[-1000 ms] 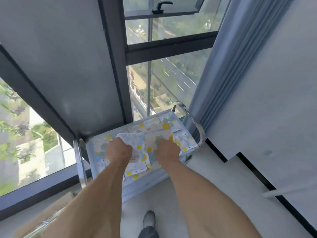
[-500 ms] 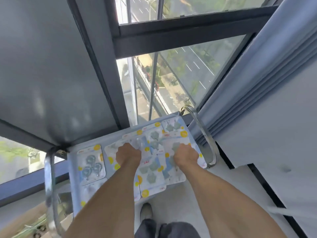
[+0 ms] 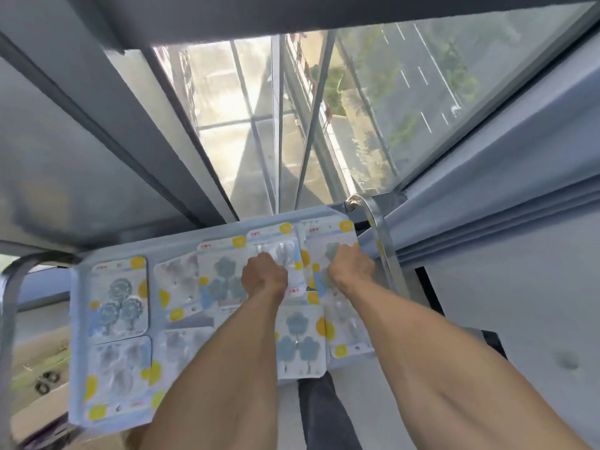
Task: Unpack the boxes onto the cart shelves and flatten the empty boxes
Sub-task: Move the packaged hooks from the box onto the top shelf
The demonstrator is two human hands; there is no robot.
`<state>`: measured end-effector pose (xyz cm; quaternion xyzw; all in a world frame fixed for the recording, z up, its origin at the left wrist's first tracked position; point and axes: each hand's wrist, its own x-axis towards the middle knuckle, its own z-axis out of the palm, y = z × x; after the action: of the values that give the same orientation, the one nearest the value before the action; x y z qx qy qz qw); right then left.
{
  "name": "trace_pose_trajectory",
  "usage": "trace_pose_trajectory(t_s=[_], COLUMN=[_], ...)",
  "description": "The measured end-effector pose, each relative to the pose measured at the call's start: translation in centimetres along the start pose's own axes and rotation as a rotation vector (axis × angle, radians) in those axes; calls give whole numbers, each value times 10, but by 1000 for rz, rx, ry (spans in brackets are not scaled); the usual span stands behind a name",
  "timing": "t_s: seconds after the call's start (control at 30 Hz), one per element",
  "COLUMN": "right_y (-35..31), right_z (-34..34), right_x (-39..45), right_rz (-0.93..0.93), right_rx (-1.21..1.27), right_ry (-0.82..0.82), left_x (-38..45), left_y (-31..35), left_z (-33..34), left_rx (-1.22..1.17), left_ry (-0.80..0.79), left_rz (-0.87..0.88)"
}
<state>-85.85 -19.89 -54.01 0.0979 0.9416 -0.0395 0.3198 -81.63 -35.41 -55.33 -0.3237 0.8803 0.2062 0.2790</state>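
Note:
The light blue cart top shelf (image 3: pixel 75 323) is covered with several flat blister packs of hooks (image 3: pixel 119 298), each showing blue flowers and yellow dots. My left hand (image 3: pixel 264 277) sits near the shelf's far edge, fingers curled round a pack of clear hooks (image 3: pixel 276 250). To its right, my right hand (image 3: pixel 351 267) curls its fingers on a pack with a blue flower (image 3: pixel 331 237) at the far right corner. Both fingertips are hidden under the knuckles.
Chrome cart handles rise at the right (image 3: pixel 383 251) and left (image 3: pixel 9 306) ends. A cardboard box (image 3: pixel 35 414) lies low on the left, beyond the cart. A grey curtain (image 3: pixel 493 222) hangs close on the right. The window frame (image 3: pixel 136 151) stands right behind the cart.
My view has tipped down and closer to the shelf. Both hands have shifted toward the far right part of the shelf, still on the packs.

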Motion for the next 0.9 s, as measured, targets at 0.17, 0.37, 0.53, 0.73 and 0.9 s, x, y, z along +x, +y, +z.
trace_pose_trajectory(t_s=[0.17, 0.37, 0.53, 0.73, 0.9], right_y=[4, 7, 4, -40, -96], right_z=[22, 31, 21, 2, 10], right_x=[32, 35, 17, -40, -134], right_rz=[-70, -94, -138, -255, -406], right_rx=[-3, -25, -47, -45, -55], right_ry=[-33, -82, -87, -145, -152], left_x=[10, 2, -10, -51, -111], left_y=[14, 9, 0, -51, -144], left_z=[32, 37, 14, -46, -84], left_rx=[-38, 34, 28, 35, -6], left_ry=[69, 2, 63, 157, 241], left_rz=[-34, -82, -113, -195, -309])
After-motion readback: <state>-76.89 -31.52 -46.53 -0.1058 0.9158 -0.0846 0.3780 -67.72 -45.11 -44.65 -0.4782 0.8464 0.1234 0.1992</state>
